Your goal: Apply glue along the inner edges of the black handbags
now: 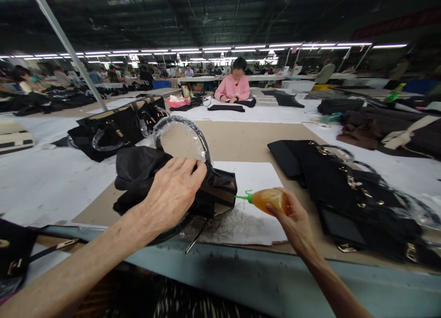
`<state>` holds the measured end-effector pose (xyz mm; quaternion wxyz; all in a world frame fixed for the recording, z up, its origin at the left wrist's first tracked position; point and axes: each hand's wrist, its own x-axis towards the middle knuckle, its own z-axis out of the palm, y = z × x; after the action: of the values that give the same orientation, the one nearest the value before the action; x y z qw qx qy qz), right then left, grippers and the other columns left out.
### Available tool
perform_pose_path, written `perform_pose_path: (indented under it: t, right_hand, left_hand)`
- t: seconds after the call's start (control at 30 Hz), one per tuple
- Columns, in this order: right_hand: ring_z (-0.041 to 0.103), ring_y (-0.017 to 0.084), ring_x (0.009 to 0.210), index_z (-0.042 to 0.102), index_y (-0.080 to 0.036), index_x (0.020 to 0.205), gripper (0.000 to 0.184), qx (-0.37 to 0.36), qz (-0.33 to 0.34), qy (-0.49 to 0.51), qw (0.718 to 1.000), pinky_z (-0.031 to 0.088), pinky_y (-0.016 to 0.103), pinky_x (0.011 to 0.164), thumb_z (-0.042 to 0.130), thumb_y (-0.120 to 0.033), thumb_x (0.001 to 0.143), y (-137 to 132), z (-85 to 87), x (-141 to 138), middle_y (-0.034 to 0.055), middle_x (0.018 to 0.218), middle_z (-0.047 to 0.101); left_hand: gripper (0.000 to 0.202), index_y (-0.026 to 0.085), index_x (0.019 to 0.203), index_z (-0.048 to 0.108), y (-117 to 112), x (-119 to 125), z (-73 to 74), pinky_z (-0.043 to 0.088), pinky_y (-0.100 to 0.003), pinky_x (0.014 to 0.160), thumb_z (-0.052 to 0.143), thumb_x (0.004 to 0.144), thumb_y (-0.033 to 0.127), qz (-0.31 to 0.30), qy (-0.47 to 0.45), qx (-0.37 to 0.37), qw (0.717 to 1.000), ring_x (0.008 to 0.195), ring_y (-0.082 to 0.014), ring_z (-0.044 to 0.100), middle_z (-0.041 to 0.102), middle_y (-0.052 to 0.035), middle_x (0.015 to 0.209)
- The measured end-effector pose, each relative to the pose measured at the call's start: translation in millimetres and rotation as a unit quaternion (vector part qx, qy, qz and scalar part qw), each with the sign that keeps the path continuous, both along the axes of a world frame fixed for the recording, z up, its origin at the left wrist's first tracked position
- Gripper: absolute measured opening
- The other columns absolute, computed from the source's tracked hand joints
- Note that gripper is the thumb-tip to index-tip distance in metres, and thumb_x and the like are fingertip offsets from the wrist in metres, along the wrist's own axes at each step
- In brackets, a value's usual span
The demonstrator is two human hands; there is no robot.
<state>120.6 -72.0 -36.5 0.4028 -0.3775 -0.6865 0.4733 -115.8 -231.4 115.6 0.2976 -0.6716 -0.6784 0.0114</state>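
A black handbag lies on its side on a white sheet at the near edge of the table, its handle wrapped in clear plastic. My left hand rests on top of the bag, fingers curled over its folded black fabric. My right hand grips a small orange squeeze bottle whose green nozzle points at the bag's open end, almost touching it.
A row of black handbags lies to the right, another group at the left back. A person in a pink top sits across the table. Dark marks stain the sheet's near part. The table's blue edge runs in front.
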Motion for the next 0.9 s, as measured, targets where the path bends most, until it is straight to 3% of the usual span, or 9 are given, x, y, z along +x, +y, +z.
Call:
perform_pose_path:
  t: [0.3,0.53,0.67,0.9]
  right_hand:
    - [0.058,0.029,0.085,0.058,-0.02,0.105,0.051,-0.031,-0.007,-0.048,0.998,0.046,0.043,0.086,0.071,-0.053,0.069,-5,-17.5,2,0.0046,0.092,0.063]
    - [0.061,0.028,0.083,0.057,-0.018,0.101,0.045,-0.126,0.01,0.019,0.992,0.059,0.039,0.065,0.068,-0.052,0.075,-3,-20.8,2,0.0057,0.092,0.062]
    - [0.061,0.029,0.086,0.057,-0.017,0.097,0.044,-0.167,0.003,0.036,0.985,0.061,0.038,0.061,0.071,-0.051,0.073,-3,-22.6,-1,0.0067,0.094,0.061]
    - [0.064,0.028,0.075,0.059,-0.016,0.094,0.045,-0.235,-0.011,0.04,0.971,0.061,0.037,0.056,0.073,-0.052,0.07,5,-29.3,4,0.0086,0.09,0.061]
  left_hand:
    - [0.038,0.009,0.102,0.061,-28,18,-20.4,0.051,-0.039,0.081,0.037,0.074,0.001,-0.031,-0.001,0.064,0.997,0.087,-0.0259,0.058,0.063,-0.0153,0.095]
    - [0.041,0.008,0.106,0.058,-47,23,-40.1,0.05,-0.043,0.087,0.038,0.071,0.001,-0.026,-0.016,0.08,0.996,0.095,-0.0287,0.056,0.061,-0.0182,0.101]
    - [0.042,0.011,0.107,0.056,-52,24,-43.8,0.05,-0.045,0.087,0.038,0.07,0.001,-0.023,-0.015,0.077,0.997,0.096,-0.0285,0.056,0.06,-0.0172,0.101]
    - [0.037,0.004,0.106,0.054,-52,24,-41.8,0.052,-0.045,0.083,0.04,0.072,0.001,-0.049,0.005,0.079,0.996,0.092,-0.03,0.057,0.059,-0.0194,0.098]
